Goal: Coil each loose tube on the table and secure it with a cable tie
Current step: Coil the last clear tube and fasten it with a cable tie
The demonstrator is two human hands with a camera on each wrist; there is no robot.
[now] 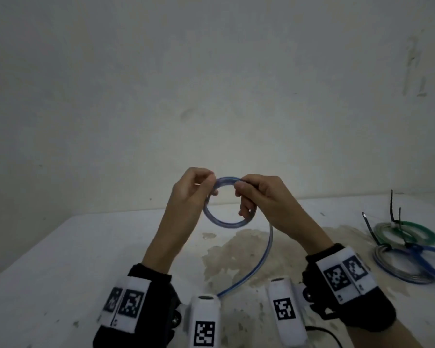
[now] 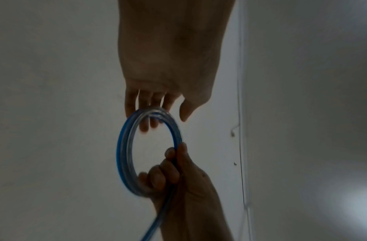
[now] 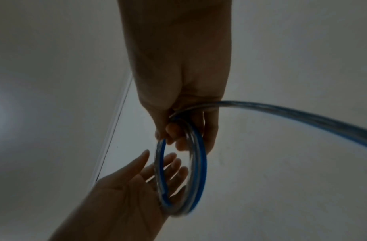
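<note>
I hold a clear tube with a blue stripe, wound into a small coil, in the air above the white table. My right hand grips the coil's right side, fingers curled round the strands. From that grip the loose tail hangs down to the table and runs toward me. My left hand is at the coil's upper left. In the wrist views its fingers are straight and spread, touching the strands with the thumb apart. The coil shows about two turns.
Three tied coils lie at the table's right: a green one, a blue one and a grey one, with black cable-tie tails sticking up. A brownish stain marks the tabletop. A bare wall stands close behind.
</note>
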